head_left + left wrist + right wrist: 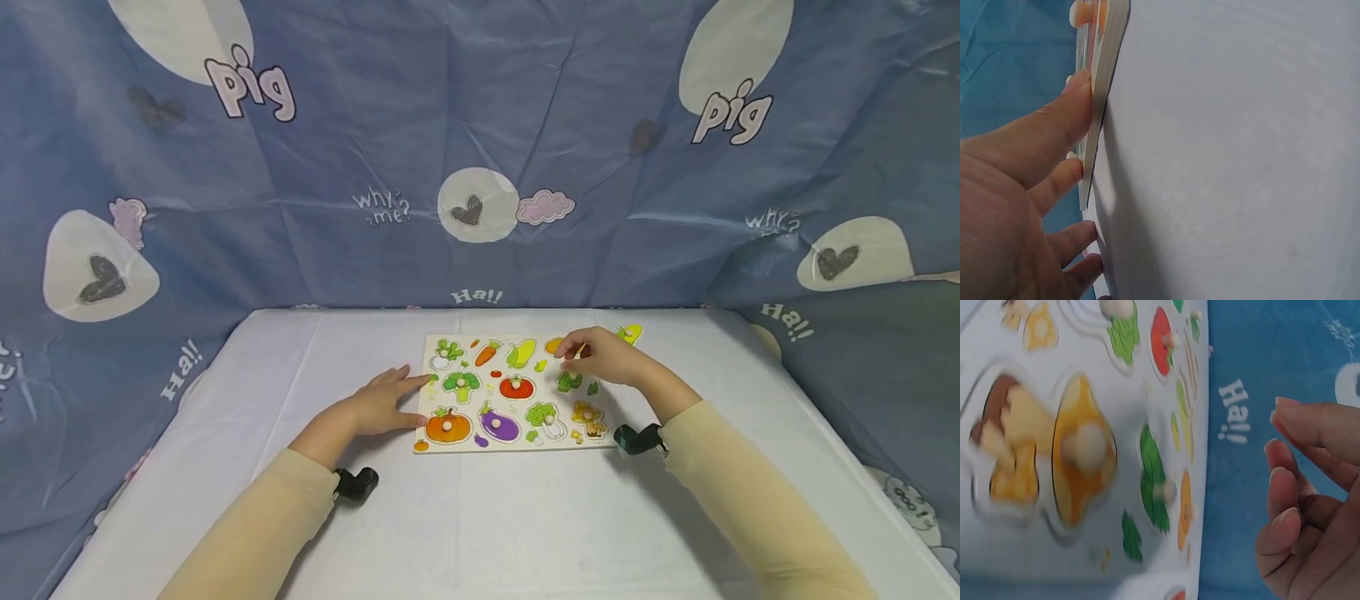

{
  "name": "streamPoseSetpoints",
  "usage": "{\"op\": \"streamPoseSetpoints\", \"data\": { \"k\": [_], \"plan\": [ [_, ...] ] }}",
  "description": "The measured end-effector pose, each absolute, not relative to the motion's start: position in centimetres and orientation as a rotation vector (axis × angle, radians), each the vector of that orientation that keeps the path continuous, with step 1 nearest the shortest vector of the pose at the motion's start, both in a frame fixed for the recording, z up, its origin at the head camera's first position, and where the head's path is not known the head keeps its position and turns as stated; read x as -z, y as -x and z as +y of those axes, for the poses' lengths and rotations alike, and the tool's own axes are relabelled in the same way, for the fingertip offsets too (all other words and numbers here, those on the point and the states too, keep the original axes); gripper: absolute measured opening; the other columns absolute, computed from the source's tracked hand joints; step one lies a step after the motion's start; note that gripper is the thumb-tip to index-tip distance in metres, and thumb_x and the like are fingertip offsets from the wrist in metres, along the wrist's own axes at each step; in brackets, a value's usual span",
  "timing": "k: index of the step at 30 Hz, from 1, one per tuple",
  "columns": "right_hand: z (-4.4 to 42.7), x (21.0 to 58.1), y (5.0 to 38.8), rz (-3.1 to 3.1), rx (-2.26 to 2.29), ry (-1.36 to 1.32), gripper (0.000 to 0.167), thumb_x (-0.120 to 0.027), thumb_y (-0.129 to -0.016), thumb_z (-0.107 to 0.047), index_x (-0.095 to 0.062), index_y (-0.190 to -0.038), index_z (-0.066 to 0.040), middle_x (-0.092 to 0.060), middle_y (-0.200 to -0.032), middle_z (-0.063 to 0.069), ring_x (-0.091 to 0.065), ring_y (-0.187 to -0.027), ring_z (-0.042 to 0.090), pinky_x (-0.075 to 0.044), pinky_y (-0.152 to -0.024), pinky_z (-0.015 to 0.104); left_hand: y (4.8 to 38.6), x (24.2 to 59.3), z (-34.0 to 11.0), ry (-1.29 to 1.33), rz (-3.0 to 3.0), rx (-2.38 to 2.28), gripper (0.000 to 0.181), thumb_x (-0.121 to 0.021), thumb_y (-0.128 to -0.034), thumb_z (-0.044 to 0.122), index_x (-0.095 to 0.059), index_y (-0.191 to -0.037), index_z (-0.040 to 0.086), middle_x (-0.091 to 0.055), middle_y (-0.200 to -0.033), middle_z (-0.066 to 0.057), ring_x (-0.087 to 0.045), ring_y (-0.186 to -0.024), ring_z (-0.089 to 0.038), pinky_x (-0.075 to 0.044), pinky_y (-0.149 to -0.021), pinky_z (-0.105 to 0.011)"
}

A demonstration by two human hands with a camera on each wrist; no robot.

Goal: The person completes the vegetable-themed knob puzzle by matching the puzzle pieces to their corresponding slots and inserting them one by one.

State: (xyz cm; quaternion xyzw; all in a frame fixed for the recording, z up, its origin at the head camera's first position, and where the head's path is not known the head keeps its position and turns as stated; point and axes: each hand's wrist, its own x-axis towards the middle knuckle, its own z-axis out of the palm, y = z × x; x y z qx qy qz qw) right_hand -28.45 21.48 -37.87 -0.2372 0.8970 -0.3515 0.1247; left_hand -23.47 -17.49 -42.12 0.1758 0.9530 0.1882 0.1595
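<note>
A wooden vegetable peg puzzle board [521, 447] lies on the white table, its pieces carrying small round knobs. My left hand [382, 403] touches the board's left edge with thumb and index finger, its fingers spread and fairly straight. In the left wrist view the thumb [1054, 125] presses the board's side [1102, 75]. Over the board's upper right part hovers my right hand [603, 354], fingers loosely bent. Nothing is between its thumb and fingertips in the right wrist view. Below it are a green pepper piece [568, 382] and a mushroom piece [1085, 450]; the board's upper right corner is hidden.
Just beyond the right hand, off the board's upper right corner, is a yellow and green corn-like shape [632, 333]. A white cloth [480, 525] covers the table. Blue printed fabric [480, 125] hangs behind and at both sides.
</note>
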Motion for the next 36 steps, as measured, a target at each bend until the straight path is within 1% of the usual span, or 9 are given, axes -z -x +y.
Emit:
{"op": "streamPoseSetpoints", "data": {
  "k": [6, 10, 15, 21, 28, 36],
  "plan": [
    [23.8, 37.3, 28.3, 2.693, 1.034, 0.62, 0.018, -0.071, -0.093, -0.01, -0.071, -0.109, -0.002, -0.065, -0.097, 0.005, -0.053, -0.077, 0.022, -0.047, -0.067, 0.032, 23.7, 42.2, -17.5, -0.498, 2.729, -0.54, 0.081, -0.071, -0.0893, 0.05, -0.038, -0.156, 0.018, -0.019, -0.162, -0.026, -0.012, -0.149, -0.049, -0.015, -0.114, -0.069],
    [25.2, 37.1, 28.1, 2.755, 1.021, 0.576, 0.019, -0.07, -0.094, -0.013, -0.071, -0.11, -0.003, -0.065, -0.096, 0.005, -0.054, -0.079, 0.022, -0.048, -0.07, 0.034, 23.7, 42.2, -17.5, -0.496, 2.73, -0.547, 0.081, -0.071, -0.0889, 0.051, -0.038, -0.156, 0.019, -0.019, -0.162, -0.025, -0.012, -0.149, -0.048, -0.015, -0.114, -0.069],
    [26.7, 37.5, 28.1, 2.792, 1.042, 0.55, 0.019, -0.068, -0.096, -0.015, -0.07, -0.11, -0.002, -0.066, -0.1, 0.007, -0.057, -0.082, 0.022, -0.049, -0.073, 0.035, 23.6, 42.1, -17.4, -0.487, 2.728, -0.534, 0.081, -0.07, -0.0893, 0.051, -0.037, -0.156, 0.019, -0.018, -0.163, -0.025, -0.012, -0.149, -0.048, -0.015, -0.114, -0.068],
    [28.3, 38.2, 28.6, 2.87, 1.016, 0.485, 0.02, -0.067, -0.097, -0.014, -0.069, -0.113, -0.002, -0.066, -0.102, 0.01, -0.06, -0.083, 0.023, -0.05, -0.071, 0.036, 23.5, 42.2, -17.4, -0.47, 2.717, -0.546, 0.082, -0.071, -0.0883, 0.051, -0.038, -0.156, 0.019, -0.018, -0.163, -0.025, -0.011, -0.149, -0.047, -0.014, -0.114, -0.068],
    [29.8, 39.1, 29.7, 2.944, 1.007, 0.374, 0.025, -0.064, -0.099, -0.014, -0.068, -0.118, 0.0, -0.066, -0.11, 0.016, -0.062, -0.094, 0.03, -0.051, -0.077, 0.039, 23.5, 42.4, -17.5, -0.473, 2.719, -0.55, 0.082, -0.072, -0.0882, 0.05, -0.038, -0.156, 0.02, -0.018, -0.163, -0.024, -0.011, -0.149, -0.047, -0.014, -0.115, -0.068],
    [30.5, 40.1, 31.1, 2.933, 1.054, 0.201, 0.028, -0.064, -0.099, -0.015, -0.065, -0.121, 0.002, -0.063, -0.113, 0.019, -0.059, -0.101, 0.033, -0.05, -0.077, 0.036, 23.6, 42.3, -17.5, -0.476, 2.719, -0.549, 0.081, -0.072, -0.0884, 0.05, -0.038, -0.156, 0.02, -0.018, -0.163, -0.024, -0.011, -0.149, -0.047, -0.014, -0.115, -0.068]
  ]
}}
